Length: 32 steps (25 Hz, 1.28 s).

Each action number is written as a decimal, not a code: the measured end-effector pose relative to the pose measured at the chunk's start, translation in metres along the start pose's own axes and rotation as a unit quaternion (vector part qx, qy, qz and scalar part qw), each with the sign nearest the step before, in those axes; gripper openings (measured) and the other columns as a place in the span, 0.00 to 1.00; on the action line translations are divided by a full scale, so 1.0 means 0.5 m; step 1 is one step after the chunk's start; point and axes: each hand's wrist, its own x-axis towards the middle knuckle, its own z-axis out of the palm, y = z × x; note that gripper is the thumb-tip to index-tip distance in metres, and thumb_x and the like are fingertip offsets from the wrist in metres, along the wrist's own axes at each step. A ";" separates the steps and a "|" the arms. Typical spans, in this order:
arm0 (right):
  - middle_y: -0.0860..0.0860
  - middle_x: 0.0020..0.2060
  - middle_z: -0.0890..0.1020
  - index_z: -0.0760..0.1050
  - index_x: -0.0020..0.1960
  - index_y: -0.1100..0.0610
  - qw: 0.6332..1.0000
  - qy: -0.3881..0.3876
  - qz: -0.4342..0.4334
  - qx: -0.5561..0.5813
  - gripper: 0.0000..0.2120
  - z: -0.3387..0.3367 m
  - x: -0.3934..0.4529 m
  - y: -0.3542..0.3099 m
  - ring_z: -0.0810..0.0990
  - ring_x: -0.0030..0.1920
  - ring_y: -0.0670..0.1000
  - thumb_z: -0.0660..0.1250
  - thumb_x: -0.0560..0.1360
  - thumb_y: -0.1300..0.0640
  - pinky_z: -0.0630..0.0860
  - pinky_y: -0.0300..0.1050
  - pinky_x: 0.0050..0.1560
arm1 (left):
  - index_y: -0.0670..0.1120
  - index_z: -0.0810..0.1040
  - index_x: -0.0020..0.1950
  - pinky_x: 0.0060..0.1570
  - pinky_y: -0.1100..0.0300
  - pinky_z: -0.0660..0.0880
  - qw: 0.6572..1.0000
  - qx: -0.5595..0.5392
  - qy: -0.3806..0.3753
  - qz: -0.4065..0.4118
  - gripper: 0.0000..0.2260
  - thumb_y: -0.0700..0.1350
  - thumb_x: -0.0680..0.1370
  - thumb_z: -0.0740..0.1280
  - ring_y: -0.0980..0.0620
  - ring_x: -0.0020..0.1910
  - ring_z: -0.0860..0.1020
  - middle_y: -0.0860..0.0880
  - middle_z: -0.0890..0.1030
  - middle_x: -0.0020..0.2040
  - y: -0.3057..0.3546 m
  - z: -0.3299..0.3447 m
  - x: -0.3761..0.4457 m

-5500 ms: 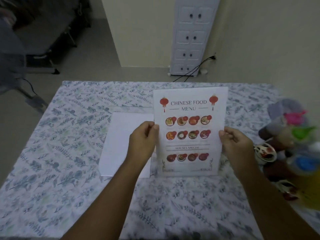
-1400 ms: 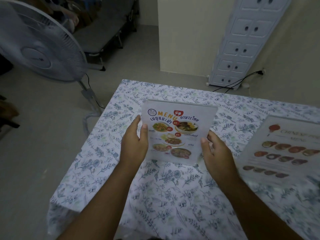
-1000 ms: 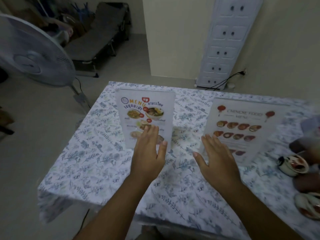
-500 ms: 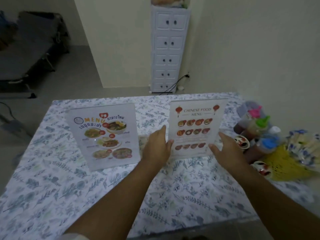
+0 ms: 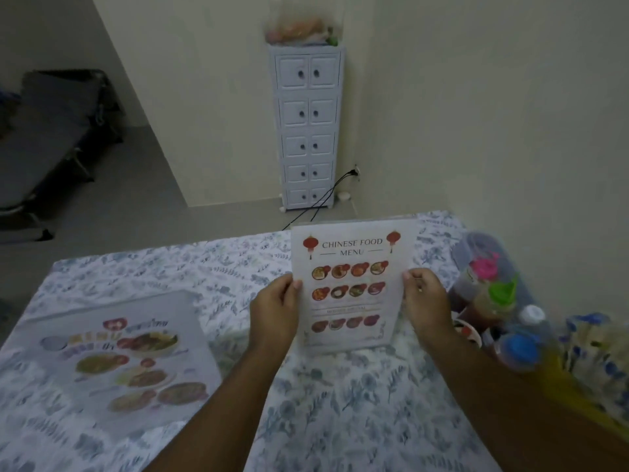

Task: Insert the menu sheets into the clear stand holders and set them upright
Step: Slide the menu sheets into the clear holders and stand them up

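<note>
The Chinese food menu stand (image 5: 352,284), a clear holder with a white sheet of red lanterns and dish photos, is upright at the middle right of the table. My left hand (image 5: 277,310) grips its left edge and my right hand (image 5: 425,301) grips its right edge. Whether its base touches the cloth I cannot tell. The Thai menu stand (image 5: 126,356) stands at the left, blurred, with no hand on it.
The table (image 5: 357,413) wears a blue floral cloth. Sauce bottles (image 5: 493,294) with pink, green and blue caps crowd the right edge beside small cups and a yellow bag. A white drawer tower (image 5: 308,127) stands against the far wall, a cot at far left.
Both hands have closed on the side edges of the Chinese menu stand, where half a second ago they were flat beside it. The camera has swung right, leaving the Thai stand at left.
</note>
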 end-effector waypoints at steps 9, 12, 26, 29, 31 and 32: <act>0.56 0.46 0.84 0.80 0.51 0.58 0.996 0.016 -0.085 -0.032 0.14 -0.102 0.526 -0.145 0.83 0.45 0.57 0.61 0.82 0.50 0.79 0.47 0.46 | 0.50 0.86 0.54 0.53 0.42 0.84 0.996 -0.085 0.007 0.007 0.12 0.50 0.83 0.63 0.49 0.50 0.86 0.56 0.86 0.47 0.206 0.306 0.354; 0.56 0.47 0.85 0.80 0.50 0.56 0.997 0.004 -0.072 -0.032 0.12 -0.147 0.637 -0.090 0.85 0.48 0.59 0.62 0.82 0.50 0.83 0.56 0.53 | 0.57 0.84 0.47 0.54 0.40 0.84 0.997 -0.078 -0.020 -0.005 0.11 0.54 0.81 0.63 0.48 0.51 0.86 0.54 0.88 0.48 0.204 0.423 0.417; 0.51 0.55 0.86 0.77 0.65 0.55 0.994 -0.028 -0.043 -0.096 0.17 -0.149 0.694 0.068 0.85 0.51 0.53 0.61 0.82 0.48 0.80 0.42 0.48 | 0.48 0.83 0.63 0.53 0.56 0.80 0.998 -0.023 -0.052 -0.012 0.15 0.50 0.86 0.59 0.53 0.53 0.82 0.54 0.85 0.55 0.183 0.561 0.412; 0.50 0.64 0.82 0.71 0.71 0.50 0.984 -0.100 -0.042 -0.143 0.22 -0.158 0.639 0.035 0.82 0.63 0.55 0.62 0.79 0.44 0.78 0.55 0.64 | 0.48 0.75 0.74 0.59 0.62 0.72 0.996 0.021 -0.090 -0.020 0.19 0.50 0.86 0.57 0.53 0.63 0.77 0.52 0.80 0.66 0.201 0.515 0.367; 0.52 0.65 0.81 0.71 0.71 0.52 0.972 -0.107 -0.076 -0.196 0.24 -0.168 0.569 -0.003 0.79 0.65 0.57 0.61 0.79 0.43 0.75 0.57 0.67 | 0.48 0.69 0.79 0.70 0.55 0.69 0.993 0.066 -0.098 -0.016 0.22 0.53 0.86 0.57 0.48 0.74 0.73 0.49 0.74 0.76 0.198 0.458 0.329; 0.52 0.64 0.81 0.72 0.70 0.52 0.965 -0.103 -0.098 -0.222 0.25 -0.168 0.527 -0.023 0.80 0.64 0.57 0.60 0.78 0.41 0.76 0.58 0.66 | 0.49 0.68 0.79 0.73 0.50 0.69 0.990 0.086 -0.107 -0.010 0.23 0.55 0.85 0.56 0.46 0.76 0.71 0.48 0.72 0.78 0.192 0.425 0.307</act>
